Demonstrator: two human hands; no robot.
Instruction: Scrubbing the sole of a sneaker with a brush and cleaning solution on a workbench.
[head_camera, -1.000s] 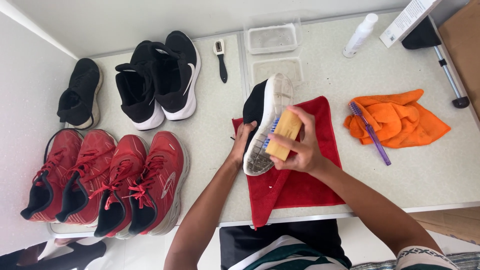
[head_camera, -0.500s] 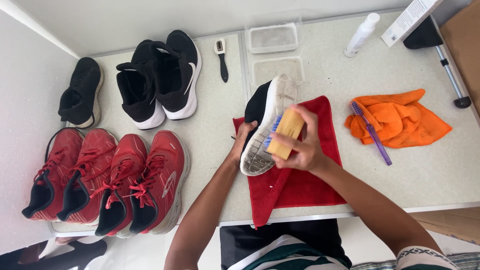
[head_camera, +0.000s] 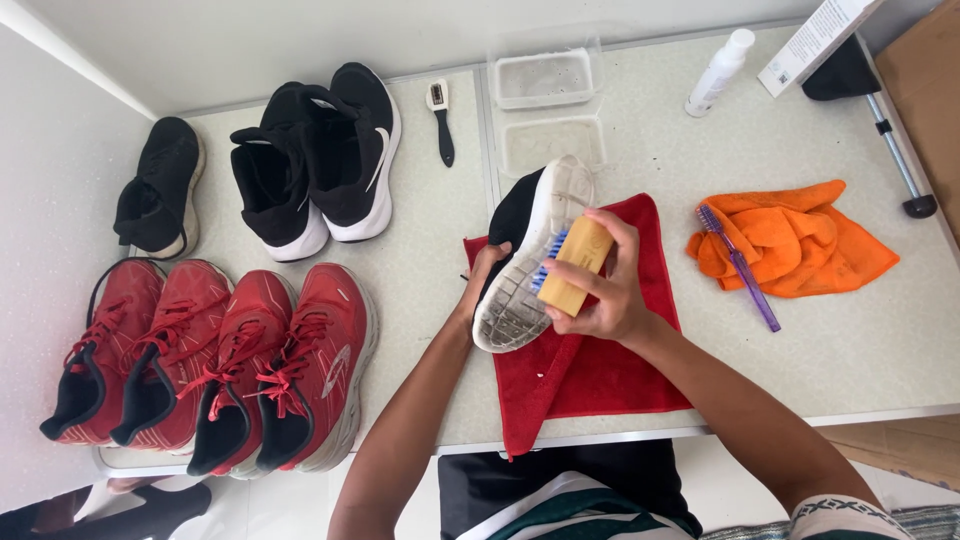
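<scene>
My left hand (head_camera: 482, 282) grips a black shoe (head_camera: 530, 250) tipped on its side, its white sole turned toward me, over a red towel (head_camera: 600, 370). In my right hand (head_camera: 605, 290) is a wooden brush (head_camera: 577, 265) with blue bristles, pressed flat against the sole near its middle.
Several red sneakers (head_camera: 210, 365) lie at the left front, with black shoes (head_camera: 315, 165) behind them. A small black brush (head_camera: 440, 120), two clear trays (head_camera: 545, 80), a white bottle (head_camera: 718, 72), an orange cloth (head_camera: 795, 240) and a purple toothbrush (head_camera: 740, 270) sit on the table.
The brush has shifted slightly along the sole while the shoe stays held over the red towel. Nothing else moved.
</scene>
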